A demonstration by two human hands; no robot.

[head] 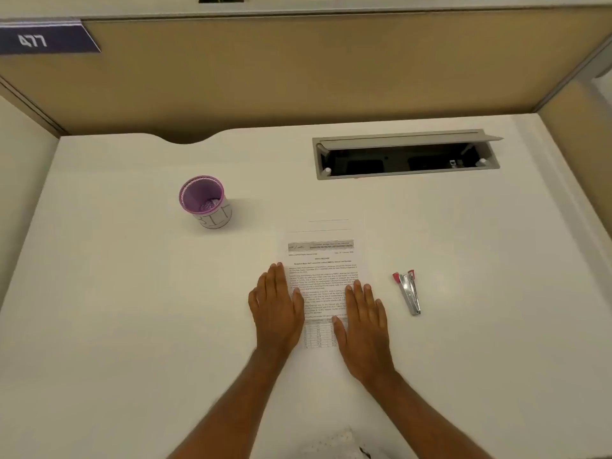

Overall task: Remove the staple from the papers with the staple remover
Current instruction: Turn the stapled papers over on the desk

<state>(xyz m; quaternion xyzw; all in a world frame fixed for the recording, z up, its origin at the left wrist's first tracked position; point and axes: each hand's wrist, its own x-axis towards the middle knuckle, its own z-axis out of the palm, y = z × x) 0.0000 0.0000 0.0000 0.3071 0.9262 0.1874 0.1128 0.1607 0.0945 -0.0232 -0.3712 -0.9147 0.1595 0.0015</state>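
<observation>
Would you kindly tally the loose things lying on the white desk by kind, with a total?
Printed white paper sheets, one stack: 1
Silver metal staple remover with red tips: 1
Purple round cup: 1
Total: 3

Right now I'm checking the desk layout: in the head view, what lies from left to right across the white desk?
Purple cup → left hand → printed paper sheets → right hand → red-tipped metal staple remover.
</observation>
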